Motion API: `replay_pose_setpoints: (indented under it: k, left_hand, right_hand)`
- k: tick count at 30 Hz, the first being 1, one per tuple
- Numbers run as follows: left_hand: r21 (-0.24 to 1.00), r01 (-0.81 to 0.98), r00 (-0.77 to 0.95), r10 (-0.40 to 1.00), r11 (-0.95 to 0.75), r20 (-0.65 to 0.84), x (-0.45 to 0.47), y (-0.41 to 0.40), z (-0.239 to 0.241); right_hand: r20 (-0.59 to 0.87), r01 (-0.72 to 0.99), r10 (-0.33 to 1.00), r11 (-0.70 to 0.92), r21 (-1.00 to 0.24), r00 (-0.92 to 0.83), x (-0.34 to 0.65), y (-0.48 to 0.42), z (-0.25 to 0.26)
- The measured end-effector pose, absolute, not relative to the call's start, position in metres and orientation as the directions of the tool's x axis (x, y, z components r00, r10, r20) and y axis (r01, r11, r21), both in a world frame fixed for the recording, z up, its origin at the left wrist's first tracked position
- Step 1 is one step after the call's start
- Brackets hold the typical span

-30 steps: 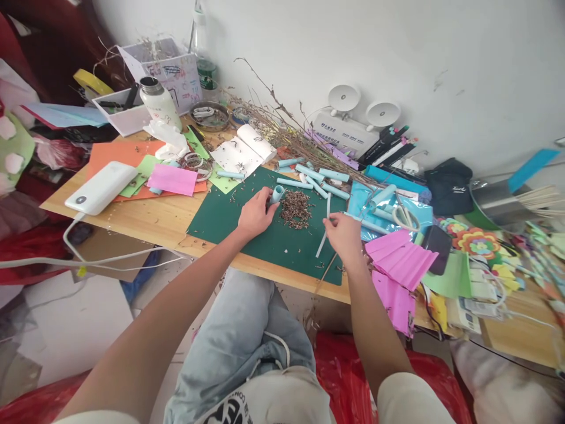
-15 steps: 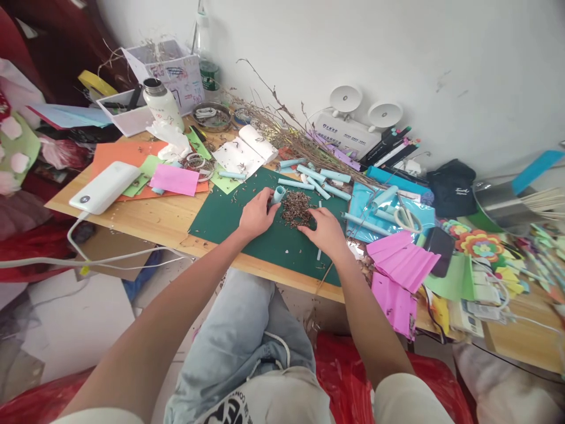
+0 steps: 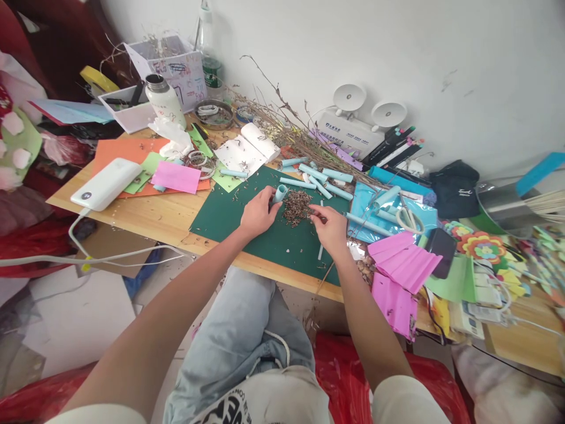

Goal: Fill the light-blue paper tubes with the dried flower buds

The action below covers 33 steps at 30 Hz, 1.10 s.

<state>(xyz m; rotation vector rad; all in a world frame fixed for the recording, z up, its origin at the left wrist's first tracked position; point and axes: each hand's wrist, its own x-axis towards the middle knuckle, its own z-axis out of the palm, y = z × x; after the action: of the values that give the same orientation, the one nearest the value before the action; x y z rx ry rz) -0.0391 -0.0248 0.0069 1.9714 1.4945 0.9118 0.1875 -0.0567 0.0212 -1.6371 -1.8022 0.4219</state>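
Observation:
My left hand (image 3: 259, 211) is closed round a light blue paper tube (image 3: 281, 193), its open end tipped up beside a heap of dry brown plant bits (image 3: 296, 207). At the heap's right edge is my right hand (image 3: 329, 226), thumb and fingers pinched together; whatever is between the fingertips is too small to make out. Both hands are over a dark green mat (image 3: 273, 247). More light blue paper tubes (image 3: 315, 174) lie in a loose group behind the heap.
Dry twigs (image 3: 282, 121) stretch along the back by a white router (image 3: 348, 132). To the right are scissors (image 3: 409, 217) on a blue packet and pink folded paper (image 3: 399, 259). On the left sit a power bank (image 3: 106, 184) and an uncapped bottle (image 3: 164, 100).
My right hand has drawn slightly to the right along the heap's edge, and its thumb and fingers have come together. My left hand keeps the tube in the same place.

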Motion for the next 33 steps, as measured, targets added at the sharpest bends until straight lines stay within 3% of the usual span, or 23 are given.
replay_pose_setpoints:
  k: [5, 15, 22, 33]
  left_hand:
    - [0.726, 0.627, 0.174, 0.959, -0.284, 0.224, -0.039, -0.025, 0.008]
    - [0.714, 0.645, 0.17, 0.962, -0.272, 0.214, -0.039, -0.026, 0.008]
    - [0.724, 0.636, 0.168, 0.964, -0.267, 0.208, -0.038, -0.026, 0.008]
    - [0.722, 0.637, 0.17, 0.963, -0.27, 0.21, -0.039, -0.026, 0.009]
  right_hand:
    - [0.279, 0.757, 0.952, 0.273, -0.594, -0.124, 0.186, -0.057, 0.021]
    - [0.249, 0.802, 0.96, 0.246, -0.544, -0.125, 0.176, -0.051, 0.016]
    - [0.298, 0.666, 0.949, 0.157, -0.729, 0.101, 0.18, -0.05, 0.035]
    - [0.251, 0.593, 0.948, 0.09, -0.8, 0.194, 0.179, -0.045, 0.043]
